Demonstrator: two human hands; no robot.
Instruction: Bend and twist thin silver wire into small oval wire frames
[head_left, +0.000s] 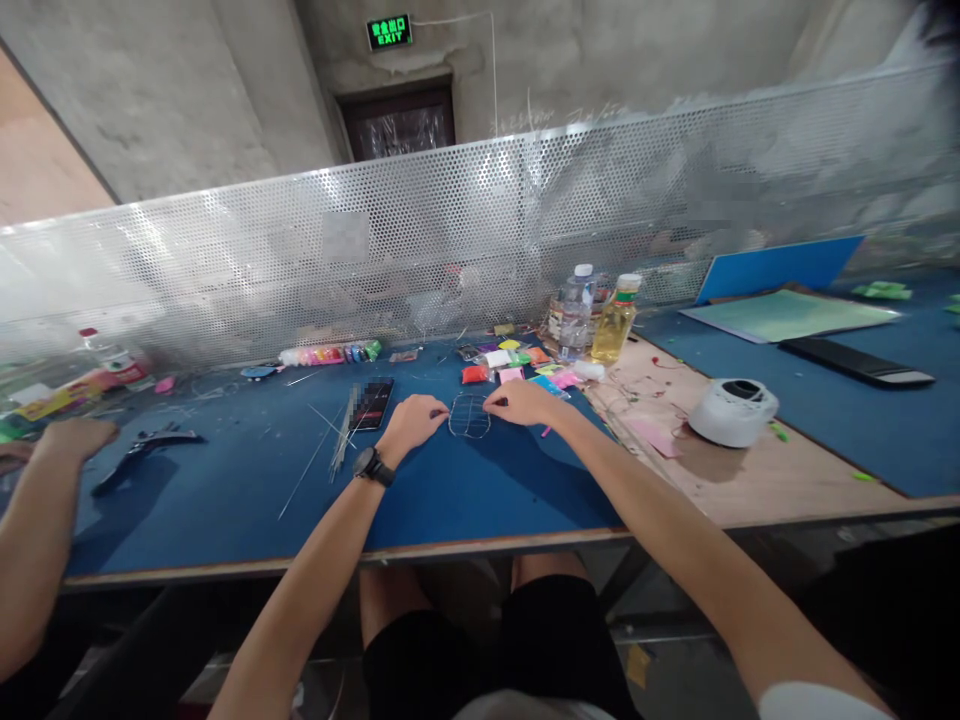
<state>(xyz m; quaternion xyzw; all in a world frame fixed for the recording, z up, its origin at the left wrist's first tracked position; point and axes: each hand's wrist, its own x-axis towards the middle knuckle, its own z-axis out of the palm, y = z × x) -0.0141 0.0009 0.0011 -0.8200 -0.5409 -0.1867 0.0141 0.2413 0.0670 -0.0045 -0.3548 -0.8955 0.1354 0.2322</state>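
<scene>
A small wire frame (470, 415), shaped like a rounded grid, lies on the blue mat (247, 500) between my hands. My left hand (411, 421), with a black watch on its wrist, is closed in a pinch on the frame's left edge. The frame's right edge is pinched by my right hand (519, 402). Loose straight wires (339, 440) lie just left of my left hand, beside a dark phone (372, 403).
Small coloured packets (517, 362) and two bottles (592, 315) stand behind the frame. A white tape roll (733, 411) sits on bare wood to the right. Another person's arm (37, 500) and black pliers (146, 445) are at left. A perforated metal screen (450, 230) backs the table.
</scene>
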